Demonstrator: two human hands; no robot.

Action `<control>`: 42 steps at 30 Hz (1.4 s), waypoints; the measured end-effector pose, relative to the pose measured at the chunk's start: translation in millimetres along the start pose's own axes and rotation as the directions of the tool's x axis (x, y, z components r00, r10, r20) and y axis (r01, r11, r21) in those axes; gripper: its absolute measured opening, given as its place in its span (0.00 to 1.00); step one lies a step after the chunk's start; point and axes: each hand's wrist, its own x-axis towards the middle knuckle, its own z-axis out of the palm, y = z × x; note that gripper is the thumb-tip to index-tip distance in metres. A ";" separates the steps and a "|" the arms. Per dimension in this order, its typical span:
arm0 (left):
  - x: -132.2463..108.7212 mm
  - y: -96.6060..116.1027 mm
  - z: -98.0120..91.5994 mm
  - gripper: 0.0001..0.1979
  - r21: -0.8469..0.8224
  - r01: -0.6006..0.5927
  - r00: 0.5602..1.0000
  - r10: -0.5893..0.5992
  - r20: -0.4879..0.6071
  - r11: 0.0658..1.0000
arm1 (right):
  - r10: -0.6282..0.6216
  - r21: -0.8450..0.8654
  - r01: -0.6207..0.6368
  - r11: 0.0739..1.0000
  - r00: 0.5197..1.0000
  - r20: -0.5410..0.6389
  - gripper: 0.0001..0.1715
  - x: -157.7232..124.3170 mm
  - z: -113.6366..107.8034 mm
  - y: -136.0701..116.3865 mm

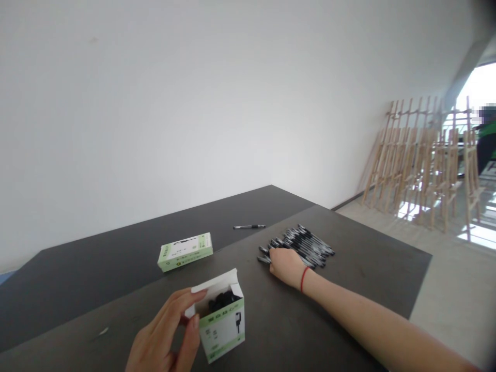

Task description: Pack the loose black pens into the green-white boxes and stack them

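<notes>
My left hand grips an open white-and-green box standing upright on the dark table; thumb and fingers pinch its left side and flap. Black pens show inside the box. My right hand, with a red string at the wrist, reaches out to a pile of several black pens. Its fingers curl down onto the pens at the pile's near left edge. What they hold is hidden under the hand.
A closed green-and-white box lies flat on the rear table. A single black pen lies apart near the far edge. Wooden easels lean by the wall at right, with a person partly visible behind them.
</notes>
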 end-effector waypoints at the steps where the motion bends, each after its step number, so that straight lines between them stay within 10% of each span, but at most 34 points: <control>1: -0.3 -1.0 0.2 0.11 0.001 -0.004 1.000 0.004 0.003 1.000 | -0.011 0.019 0.012 1.000 0.999 -0.030 0.09 -1.5 -8.8 0.3; 7: -3.0 -0.7 0.8 0.12 0.022 -0.005 1.000 0.004 0.030 1.000 | -0.138 0.217 0.222 0.951 0.928 -0.345 0.08 -32.6 -94.9 2.8; 10: -4.3 4.1 2.6 0.11 0.008 0.010 1.000 -0.010 0.018 1.000 | -0.194 0.517 0.584 0.626 0.759 -0.622 0.07 -51.1 -123.9 -10.5; 13: -4.8 8.5 4.5 0.12 -0.030 0.039 0.998 -0.037 0.045 0.999 | -0.234 0.613 0.694 0.378 0.712 -0.662 0.03 -61.4 -128.1 -35.9; 18: -1.9 8.8 5.1 0.11 -0.040 0.045 0.997 -0.043 0.057 0.998 | -0.411 0.649 0.698 0.302 0.710 -0.572 0.04 -61.5 -112.4 -67.3; 24: 1.9 12.6 4.9 0.12 -0.064 0.046 0.996 -0.041 0.073 0.997 | -0.342 0.625 0.726 0.287 0.687 -0.641 0.01 -59.7 -110.9 -59.3; 32: 0.5 1.5 6.6 0.11 -0.147 0.093 0.995 -0.086 0.053 0.985 | -0.386 0.870 0.493 -0.021 0.799 -0.462 0.08 -61.0 -98.7 -51.3; 42: -0.3 -0.6 5.5 0.13 -0.315 0.132 0.991 -0.124 0.046 0.940 | -0.499 0.889 0.445 0.103 0.797 -0.341 0.02 -63.1 -91.6 -66.0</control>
